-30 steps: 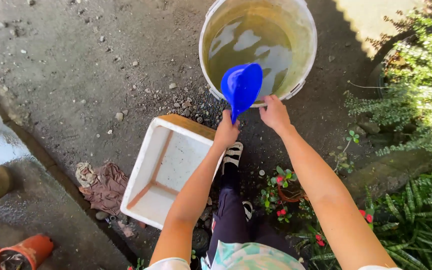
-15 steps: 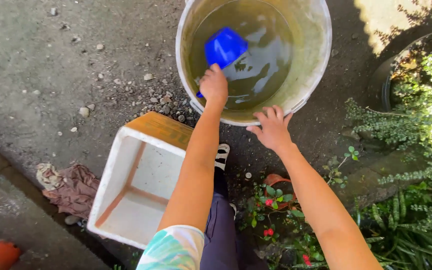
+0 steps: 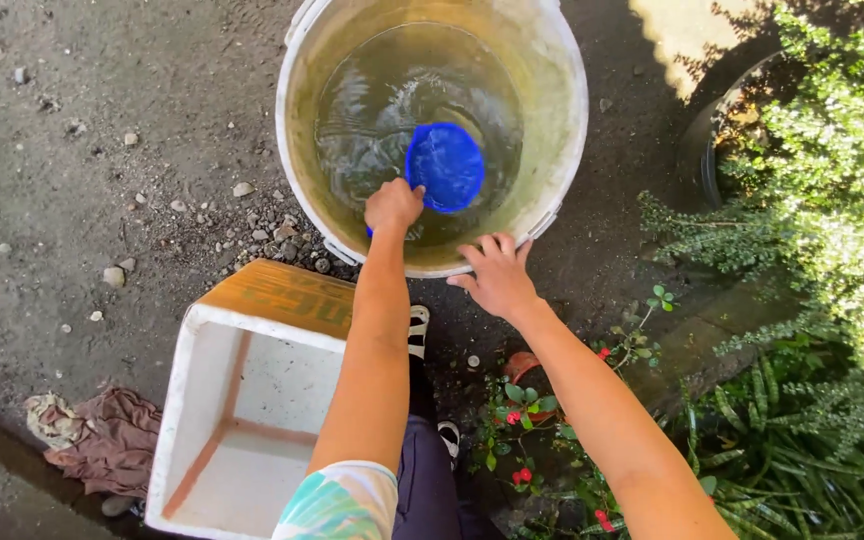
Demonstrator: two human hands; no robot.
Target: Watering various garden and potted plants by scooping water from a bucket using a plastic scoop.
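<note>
Water fills the round blue scoop (image 3: 444, 166), left hand (image 3: 393, 204) clamped on its handle, right hand (image 3: 497, 275) spread open.

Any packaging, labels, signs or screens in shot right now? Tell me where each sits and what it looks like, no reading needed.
White foam box: open-topped, on the ground at lower left beside the left arm, rectangular, empty, orange-brown staining along its inner seams.
Marking on that box's far outer wall: faded print on an orange-brown panel, facing the bucket.
No signs or screens in view.
</note>
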